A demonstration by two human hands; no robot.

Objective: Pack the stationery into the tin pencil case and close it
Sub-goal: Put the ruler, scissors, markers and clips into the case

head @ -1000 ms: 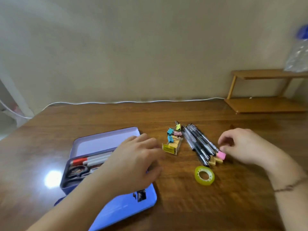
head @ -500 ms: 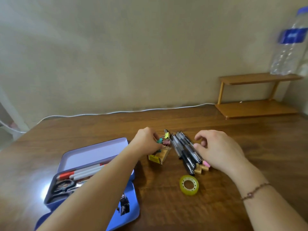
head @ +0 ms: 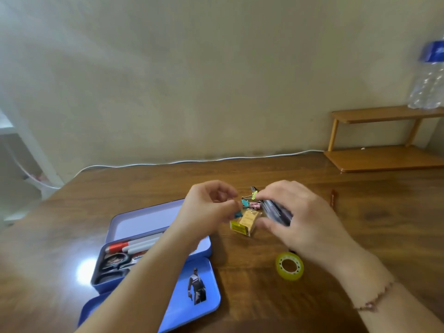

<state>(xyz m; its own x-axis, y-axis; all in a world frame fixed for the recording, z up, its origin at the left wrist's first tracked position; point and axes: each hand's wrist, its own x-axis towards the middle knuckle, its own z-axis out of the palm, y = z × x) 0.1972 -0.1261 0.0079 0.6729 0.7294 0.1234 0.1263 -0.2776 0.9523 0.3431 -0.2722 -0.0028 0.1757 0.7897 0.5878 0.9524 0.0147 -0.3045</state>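
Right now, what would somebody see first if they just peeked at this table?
Two hands meet mid-table over colourful binder clips: the left hand pinches one, the right hand grips a bundle of pens. Left of them lies the open blue tin pencil case.

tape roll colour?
Translucent yellow-green. The tape roll lies flat on the wooden table, shown best in the head view, the only one.

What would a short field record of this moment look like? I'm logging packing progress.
case: tin pencil case open, lid lying in front of it
packed: markers, scissors
unpacked: binder clips, small box, pens, tape roll
left hand: pinches a blue clip
right hand: grips the pens
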